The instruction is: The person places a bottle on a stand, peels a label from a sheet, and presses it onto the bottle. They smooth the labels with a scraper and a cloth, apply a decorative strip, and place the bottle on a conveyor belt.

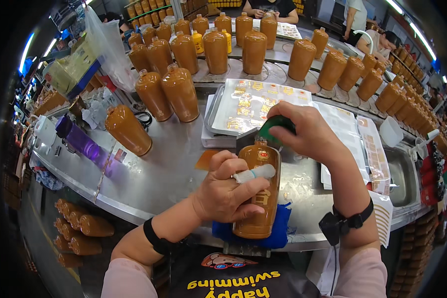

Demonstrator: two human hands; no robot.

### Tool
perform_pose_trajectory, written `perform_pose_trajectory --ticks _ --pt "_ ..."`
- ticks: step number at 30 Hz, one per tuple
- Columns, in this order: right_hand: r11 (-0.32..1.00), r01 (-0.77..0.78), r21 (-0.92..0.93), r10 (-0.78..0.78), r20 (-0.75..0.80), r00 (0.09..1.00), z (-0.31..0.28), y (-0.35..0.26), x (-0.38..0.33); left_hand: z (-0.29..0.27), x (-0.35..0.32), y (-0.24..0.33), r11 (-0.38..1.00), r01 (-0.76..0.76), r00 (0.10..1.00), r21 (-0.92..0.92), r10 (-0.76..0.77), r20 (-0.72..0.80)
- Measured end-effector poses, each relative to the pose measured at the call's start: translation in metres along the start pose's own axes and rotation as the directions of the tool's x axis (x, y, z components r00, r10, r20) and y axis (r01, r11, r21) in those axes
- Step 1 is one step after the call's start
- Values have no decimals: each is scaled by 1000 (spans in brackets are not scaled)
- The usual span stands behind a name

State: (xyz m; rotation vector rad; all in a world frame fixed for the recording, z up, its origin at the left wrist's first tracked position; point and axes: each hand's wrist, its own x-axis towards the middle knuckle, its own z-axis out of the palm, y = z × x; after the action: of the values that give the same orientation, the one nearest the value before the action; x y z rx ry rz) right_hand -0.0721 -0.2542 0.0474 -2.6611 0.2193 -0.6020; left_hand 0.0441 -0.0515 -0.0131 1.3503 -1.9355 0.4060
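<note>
A glossy brown bottle (pixel 257 218) with gold lettering and a small red emblem leans over a blue cloth (pixel 283 226) at the front edge of the metal bench. My left hand (pixel 228 193) grips its body from the left, fingers across the front. One finger of that hand wears a white wrapping (pixel 256 174). By the bottle's neck, my right hand (pixel 305 129) is closed on a dark green rounded piece (pixel 277 130), whose exact kind I cannot make out. Just behind the bottle lies a tray (pixel 215 111) with a sheet of gold decals (pixel 253 102).
Brown bottles stand at the left, among them a single bottle (pixel 128 130), and along the curved conveyor (pixel 263 69) behind. A purple flask (pixel 79 139) lies left. Paper sheets (pixel 340 124), a white cup (pixel 391 131) and a sink (pixel 405 174) are right. People sit beyond the conveyor.
</note>
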Motion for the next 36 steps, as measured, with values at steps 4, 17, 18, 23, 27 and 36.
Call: perform_pose_trajectory --ticks 4,17,18,23,27,36 --pt "980 -83 182 100 -85 991 11 -3 -3 -3 0 0 998 47 999 -40 -46 8" --pt "620 -338 708 494 -17 869 49 8 -49 1 4 -29 986 75 997 -147 -71 33" --pt "615 -340 711 508 -26 861 49 9 -52 2 4 -29 984 92 995 -152 -86 45" --pt "609 -407 680 579 -31 815 45 9 -63 0 0 -31 993 56 994 -100 -46 96" --pt "435 -344 832 600 17 800 35 -4 -66 6 -6 -33 990 26 997 -138 -17 72" --pt "388 -275 880 622 -30 783 53 -20 -82 6 -31 -26 974 149 987 -170 -157 -30"
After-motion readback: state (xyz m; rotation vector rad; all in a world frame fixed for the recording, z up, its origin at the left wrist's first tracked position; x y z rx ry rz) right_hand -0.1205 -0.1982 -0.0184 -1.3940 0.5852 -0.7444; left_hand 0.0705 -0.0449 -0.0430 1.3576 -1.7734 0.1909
